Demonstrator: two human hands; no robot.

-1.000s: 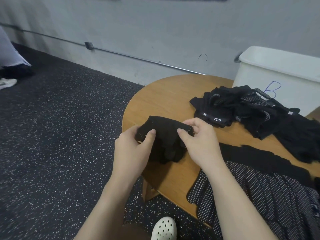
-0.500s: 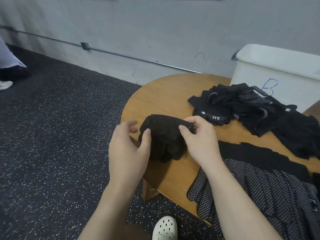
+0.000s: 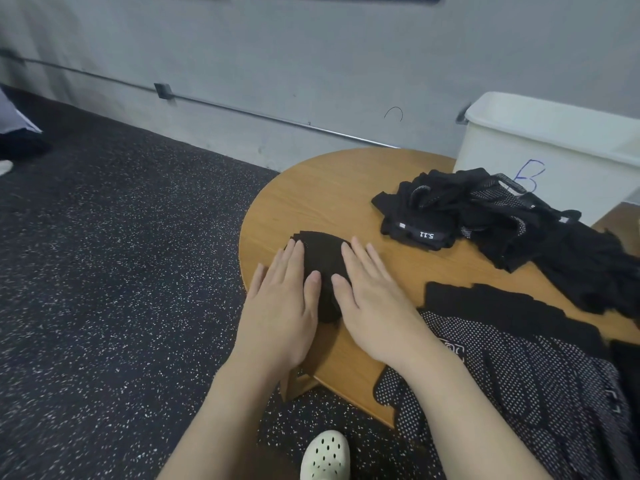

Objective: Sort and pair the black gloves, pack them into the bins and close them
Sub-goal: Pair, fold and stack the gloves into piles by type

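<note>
A folded stack of black gloves (image 3: pixel 322 258) lies near the left edge of the round wooden table (image 3: pixel 332 199). My left hand (image 3: pixel 282 306) presses flat on its left side with straight fingers. My right hand (image 3: pixel 372 299) presses flat on its right side, fingers straight as well. A loose pile of black gloves (image 3: pixel 460 209), one with a "5.11" label, sits further back right. Dotted black gloves (image 3: pixel 526 368) lie in a row at the near right. A white bin marked "B" (image 3: pixel 554 157) stands behind the pile, with its top open.
The table's left edge runs just beside my left hand, with speckled dark floor (image 3: pixel 121 271) beyond. A grey wall with a metal conduit (image 3: pixel 242 112) is behind. A white clog (image 3: pixel 325 455) shows below the table. A seated person's clothing (image 3: pixel 14 133) is at far left.
Both hands let go of the pinched glove stack and laid it down; they now rest flat on top of it. The camera view has moved closer and lower.
</note>
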